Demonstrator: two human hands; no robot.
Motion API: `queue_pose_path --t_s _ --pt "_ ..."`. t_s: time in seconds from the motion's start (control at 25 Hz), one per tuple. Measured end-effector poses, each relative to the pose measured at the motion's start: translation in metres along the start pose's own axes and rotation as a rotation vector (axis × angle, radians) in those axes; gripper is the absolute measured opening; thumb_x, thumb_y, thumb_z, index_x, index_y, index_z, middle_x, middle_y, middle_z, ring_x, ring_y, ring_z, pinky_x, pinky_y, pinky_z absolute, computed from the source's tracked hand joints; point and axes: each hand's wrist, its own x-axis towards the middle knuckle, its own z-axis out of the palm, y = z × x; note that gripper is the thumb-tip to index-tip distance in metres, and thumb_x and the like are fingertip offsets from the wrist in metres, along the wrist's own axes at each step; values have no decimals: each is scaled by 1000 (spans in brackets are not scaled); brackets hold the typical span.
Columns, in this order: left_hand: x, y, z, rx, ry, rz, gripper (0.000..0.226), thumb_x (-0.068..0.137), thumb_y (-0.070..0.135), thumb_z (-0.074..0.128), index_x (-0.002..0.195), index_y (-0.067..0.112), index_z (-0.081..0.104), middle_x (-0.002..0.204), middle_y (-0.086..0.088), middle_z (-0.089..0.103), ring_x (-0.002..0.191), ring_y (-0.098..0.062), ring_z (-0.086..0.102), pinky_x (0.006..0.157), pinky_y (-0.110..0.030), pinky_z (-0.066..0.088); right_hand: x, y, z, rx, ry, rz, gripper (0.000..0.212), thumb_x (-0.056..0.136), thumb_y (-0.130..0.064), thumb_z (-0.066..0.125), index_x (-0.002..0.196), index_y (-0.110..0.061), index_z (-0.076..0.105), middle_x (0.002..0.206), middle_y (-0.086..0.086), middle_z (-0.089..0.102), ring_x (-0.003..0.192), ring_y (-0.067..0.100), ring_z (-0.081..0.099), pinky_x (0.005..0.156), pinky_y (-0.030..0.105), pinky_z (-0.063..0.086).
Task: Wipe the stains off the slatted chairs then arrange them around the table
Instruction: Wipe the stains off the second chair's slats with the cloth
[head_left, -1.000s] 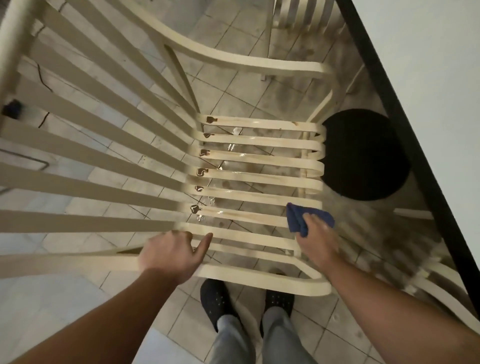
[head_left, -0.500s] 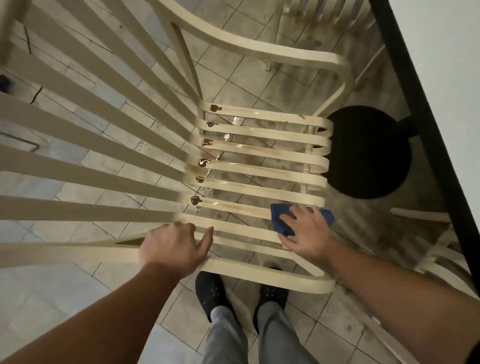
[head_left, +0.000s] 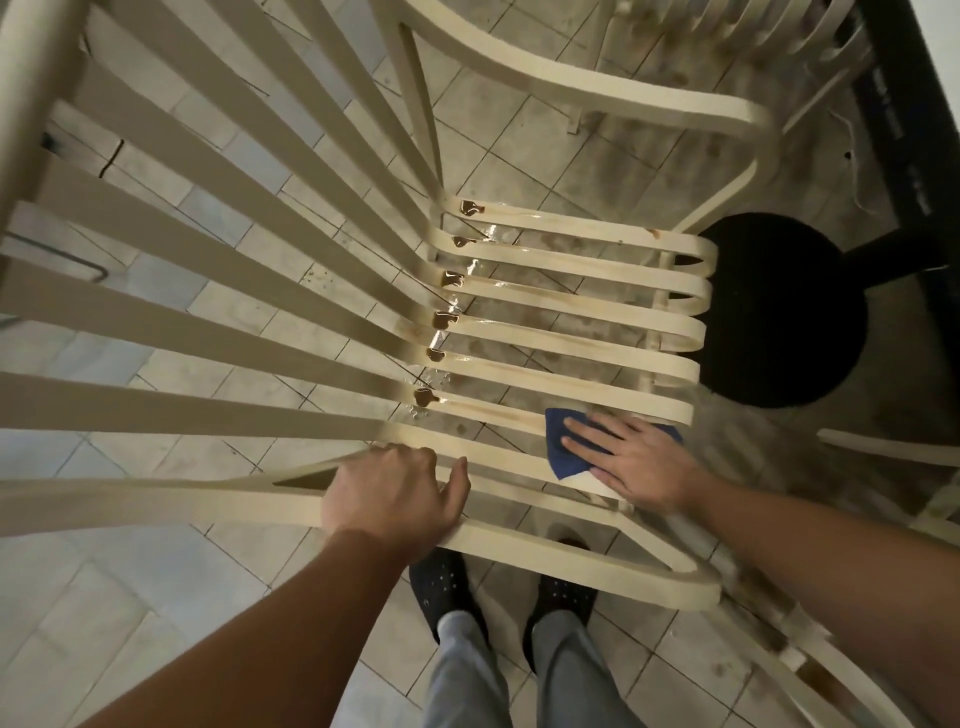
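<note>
A cream slatted chair fills the view, its back slats fanning out to the left. Brown stains sit where the seat slats meet the back, with wet streaks along the slats. My left hand grips the near armrest of the chair. My right hand lies flat, fingers spread, pressing a blue cloth onto a near seat slat. Most of the cloth is hidden under the palm.
The table's black round base and dark edge stand to the right. A second slatted chair is at the top, parts of another chair at the right. My feet stand on the tiled floor under the armrest.
My right hand has slid the blue cloth leftward along the near slat and flattened over it. The view has moved closer to the chair. My left hand keeps its hold.
</note>
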Motion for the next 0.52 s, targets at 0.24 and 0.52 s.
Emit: queue_pose_path --t_s 0.24,0.52 --pt "0 0 -1 -13 -2 22 66 100 65 17 87 22 65 79 2 63 69 -17 62 67 -31 56 60 -37 -6 53 23 -5 55 106 -54 12 160 -42 4 169 -11 1 130 36 47 94 46 49" --pt "-1 -1 -1 -38 -26 54 67 101 65 16 92 21 65 85 0 64 74 -18 63 72 -32 57 116 -77 -28 46 -22 5 62 102 -65 5 157 -44 -14 164 -13 -25 132 39 40 85 49 48"
